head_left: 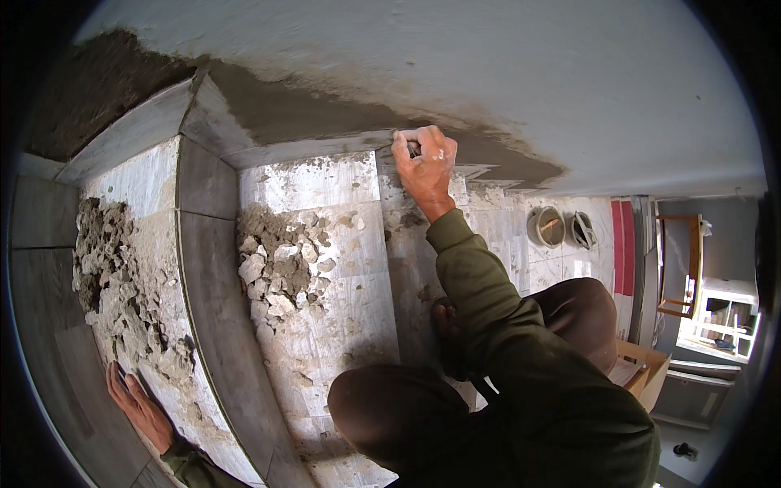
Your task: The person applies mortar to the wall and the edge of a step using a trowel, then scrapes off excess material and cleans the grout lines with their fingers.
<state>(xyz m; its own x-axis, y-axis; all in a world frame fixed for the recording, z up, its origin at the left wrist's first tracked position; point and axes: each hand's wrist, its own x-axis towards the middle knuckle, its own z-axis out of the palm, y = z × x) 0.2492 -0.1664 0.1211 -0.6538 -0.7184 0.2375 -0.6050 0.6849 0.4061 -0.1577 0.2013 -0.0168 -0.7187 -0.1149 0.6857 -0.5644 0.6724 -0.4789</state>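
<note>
My right hand (423, 167) is closed at the top edge of the skirting tile (313, 146) along the wall, against the band of wet grey mortar (309, 110). Its fingers curl around something small and dark that is mostly hidden. My left hand (138, 403) rests at lower left with fingers stretched out on the grey tiled step (57, 325), beside a heap of mortar rubble (126, 276). A second pile of broken chunks (281, 281) lies on the middle step, left of my right forearm.
Tiled stairs (207, 325) run across the view beside the pale wall (521, 73). Two buckets (547, 228) stand on lower tiles at the right. Beyond them are a red strip (622, 244), a wooden frame (675, 309), a cardboard box (651, 374) and a bright window (720, 321). My knees occupy the lower middle.
</note>
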